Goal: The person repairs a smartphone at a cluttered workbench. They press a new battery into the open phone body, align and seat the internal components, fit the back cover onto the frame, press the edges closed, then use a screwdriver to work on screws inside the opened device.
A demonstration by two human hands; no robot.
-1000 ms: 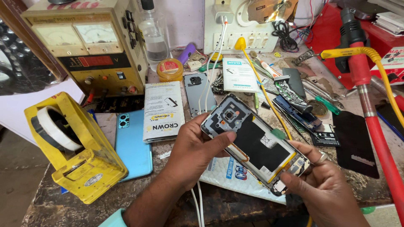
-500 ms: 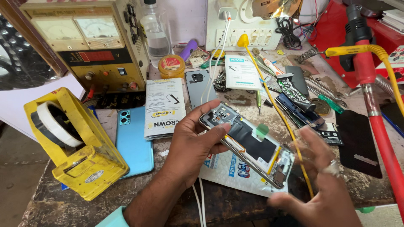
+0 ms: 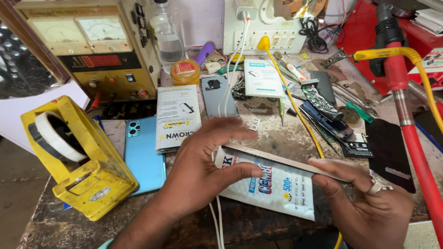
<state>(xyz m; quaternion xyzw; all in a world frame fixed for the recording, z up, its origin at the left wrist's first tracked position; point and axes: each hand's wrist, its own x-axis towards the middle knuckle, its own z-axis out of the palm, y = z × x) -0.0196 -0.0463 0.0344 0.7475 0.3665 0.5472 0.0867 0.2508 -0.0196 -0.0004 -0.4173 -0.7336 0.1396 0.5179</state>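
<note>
Thin gold-edged opened phone point(image 3: 281, 159) held edge-on above white printed packet point(image 3: 272, 184), over bench centre. L hand point(image 3: 203, 170): thumb and fingers pinched on its near end. R hand point(image 3: 364, 198): fingers curled, far end gripped.

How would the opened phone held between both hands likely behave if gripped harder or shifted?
The phone looks thin and rigid, seen edge-on, so probably stiff but fragile. Left hand and right hand pinch only its edges, so it could slip.
</note>
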